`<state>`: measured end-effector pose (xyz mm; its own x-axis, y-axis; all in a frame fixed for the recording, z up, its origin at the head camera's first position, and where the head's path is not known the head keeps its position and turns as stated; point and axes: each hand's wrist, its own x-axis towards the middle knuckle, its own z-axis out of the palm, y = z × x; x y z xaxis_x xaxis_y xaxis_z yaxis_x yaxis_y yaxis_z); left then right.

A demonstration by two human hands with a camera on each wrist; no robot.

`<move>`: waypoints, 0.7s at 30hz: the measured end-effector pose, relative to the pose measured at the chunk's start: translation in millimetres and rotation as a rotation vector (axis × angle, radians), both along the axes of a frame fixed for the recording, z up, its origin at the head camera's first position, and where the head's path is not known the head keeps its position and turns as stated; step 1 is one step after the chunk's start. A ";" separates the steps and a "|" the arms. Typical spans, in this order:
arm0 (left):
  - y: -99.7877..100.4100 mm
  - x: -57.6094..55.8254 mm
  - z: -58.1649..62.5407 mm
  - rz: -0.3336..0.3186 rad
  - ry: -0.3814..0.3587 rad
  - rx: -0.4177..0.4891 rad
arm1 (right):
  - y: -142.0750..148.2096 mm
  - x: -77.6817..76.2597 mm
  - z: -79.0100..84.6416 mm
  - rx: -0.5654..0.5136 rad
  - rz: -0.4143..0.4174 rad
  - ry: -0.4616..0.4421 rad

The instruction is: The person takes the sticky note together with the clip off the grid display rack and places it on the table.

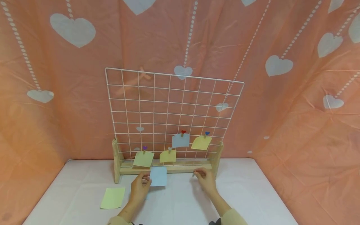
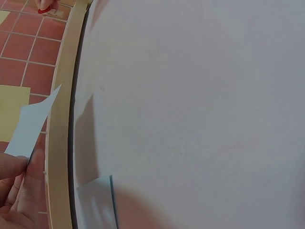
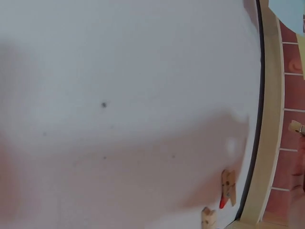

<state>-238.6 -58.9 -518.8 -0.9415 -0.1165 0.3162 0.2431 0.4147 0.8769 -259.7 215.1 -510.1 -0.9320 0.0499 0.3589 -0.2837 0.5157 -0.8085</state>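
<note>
My left hand (image 1: 139, 187) pinches a light blue sticky note (image 1: 158, 176) by its left edge, in front of the wooden base of a white wire grid (image 1: 160, 101). In the left wrist view, thumb and fingers grip the note's (image 2: 31, 126) lower end. Off to the right, my right hand (image 1: 206, 181) pinches a small wooden clothespin (image 1: 193, 174) between its fingertips. A red tip shows on that clothespin (image 2: 45, 10) in the left wrist view. In the right wrist view its wooden end (image 3: 296, 127) points out of the fingers at the frame edge.
Clipped low on the grid are a green note (image 1: 143, 159), a yellow note (image 1: 167, 156), a blue note (image 1: 181, 141) and another yellow note (image 1: 201, 143). A green note (image 1: 112, 198) lies at left; blue paper (image 2: 97, 202) lies below my left hand. Clothespins (image 3: 228, 186) lie near the base.
</note>
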 end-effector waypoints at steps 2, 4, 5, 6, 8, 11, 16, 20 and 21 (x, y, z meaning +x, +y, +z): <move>0.3 -0.3 -2.2 -0.006 0.002 -0.001 | 2.1 0.3 -2.5 0.010 -0.011 -0.019; 0.9 -0.1 -3.8 -0.011 0.002 -0.005 | 3.7 0.8 -4.3 0.019 -0.015 -0.025; 1.3 0.1 -4.4 -0.015 -0.001 -0.005 | 4.4 1.2 -5.2 0.023 -0.015 -0.027; 1.8 0.4 -4.8 -0.015 -0.009 -0.007 | 5.0 1.7 -6.1 0.025 -0.015 -0.027; 2.8 1.0 -5.2 -0.017 -0.025 -0.008 | 5.8 3.0 -7.7 0.017 -0.004 -0.025; 4.1 1.9 -4.8 -0.023 -0.054 -0.010 | 7.2 5.6 -9.9 0.013 0.000 -0.017; 4.9 2.4 -5.5 -0.016 -0.100 -0.022 | 11.0 9.1 -17.1 0.022 -0.017 -0.011; 4.4 2.8 -8.9 -0.015 -0.119 -0.032 | 14.1 11.9 -23.1 0.018 -0.032 -0.059; 4.5 3.0 -9.9 -0.014 -0.120 -0.033 | 14.7 12.5 -24.3 0.024 -0.038 -0.069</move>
<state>-235.6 -54.4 -528.7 -0.9744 -0.0947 0.2041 0.1427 0.4410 0.8861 -247.2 229.9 -534.4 -0.9522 0.0782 0.2952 -0.2071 0.5448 -0.8126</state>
